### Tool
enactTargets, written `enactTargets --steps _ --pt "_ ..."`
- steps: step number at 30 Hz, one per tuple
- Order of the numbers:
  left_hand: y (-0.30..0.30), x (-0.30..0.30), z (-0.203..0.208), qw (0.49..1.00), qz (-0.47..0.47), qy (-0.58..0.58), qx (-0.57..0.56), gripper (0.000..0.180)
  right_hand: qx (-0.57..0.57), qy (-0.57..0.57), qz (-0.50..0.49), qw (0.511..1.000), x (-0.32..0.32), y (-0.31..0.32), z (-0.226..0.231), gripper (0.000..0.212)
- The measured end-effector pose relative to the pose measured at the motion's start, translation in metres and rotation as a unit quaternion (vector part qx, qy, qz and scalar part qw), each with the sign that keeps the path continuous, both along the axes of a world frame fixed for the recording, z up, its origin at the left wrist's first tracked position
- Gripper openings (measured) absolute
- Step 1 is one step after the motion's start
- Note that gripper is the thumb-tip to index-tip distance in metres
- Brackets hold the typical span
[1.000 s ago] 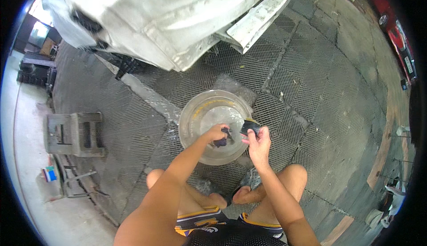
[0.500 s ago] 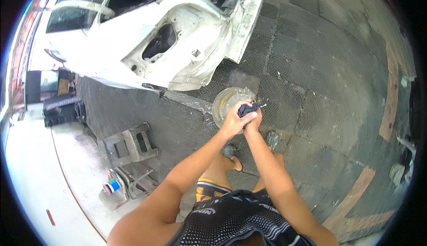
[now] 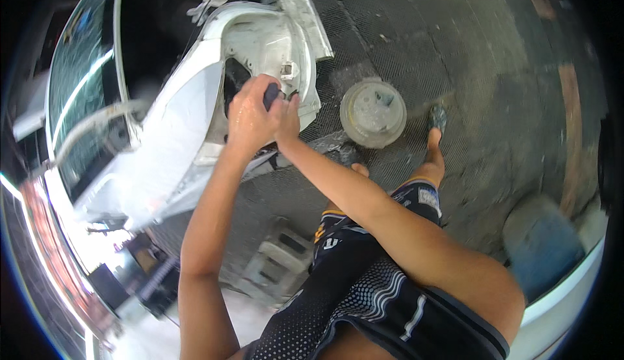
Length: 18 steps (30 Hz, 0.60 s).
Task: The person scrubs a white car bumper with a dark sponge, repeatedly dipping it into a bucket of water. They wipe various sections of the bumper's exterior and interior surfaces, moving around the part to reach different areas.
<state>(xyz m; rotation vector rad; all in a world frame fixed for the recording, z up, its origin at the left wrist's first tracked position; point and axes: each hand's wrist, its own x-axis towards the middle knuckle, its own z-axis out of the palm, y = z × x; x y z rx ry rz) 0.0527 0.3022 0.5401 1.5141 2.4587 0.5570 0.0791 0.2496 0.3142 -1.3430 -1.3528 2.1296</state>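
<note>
A dark, wadded cloth is squeezed in my hands, in front of the white car body panel. My left hand is closed round it, wet on the back. My right hand presses in from the other side, its fingers bent against the cloth, and a dark end pokes out by its fingertips. Between my fingers most of the cloth is hidden. Right of the panel, a round grey bucket stands on the floor near my feet, with a small dark thing in it.
A grey step stool stands on the floor at the lower left of my legs. A bluish container is at the lower right. The car's side window and panel edges fill the left. Dark ribbed mats cover the floor.
Both hands have moved left with the cloth, from over the bucket to the white car panel. My view has turned, and my feet are farther apart.
</note>
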Motion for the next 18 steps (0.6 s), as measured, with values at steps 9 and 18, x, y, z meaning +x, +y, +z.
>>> enactTargets --steps 9,18 --pt "0.014 -0.016 0.047 0.918 -0.306 0.099 -0.232 0.022 0.112 -0.053 -0.031 0.992 -0.001 0.000 0.048 0.092" --pt "0.021 -0.034 0.093 0.870 -0.442 0.119 -0.184 0.025 0.101 -0.018 0.031 0.994 0.006 0.003 0.061 0.096"
